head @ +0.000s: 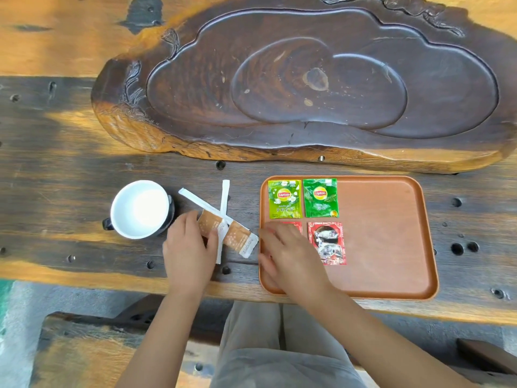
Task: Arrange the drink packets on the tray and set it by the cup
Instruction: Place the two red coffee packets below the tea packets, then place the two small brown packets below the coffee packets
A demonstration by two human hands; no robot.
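An orange-brown tray (386,236) lies on the wooden table at the right. On its left part sit two green Lipton tea packets (284,198) (320,198) side by side, and below them a red coffee packet (329,243). A second red packet (295,226) is mostly hidden under my right hand (288,256), which rests flat on it with fingers spread. My left hand (190,247) pinches the left end of a brown stick packet (237,238) on the table, left of the tray. Two white stick packets (200,204) (223,208) lie crossed there. A white cup (141,208) stands at the left.
A large carved dark wooden tea board (307,88) fills the back of the table. The table's front edge runs just below the tray. My lap and a wooden bench (84,354) are below it.
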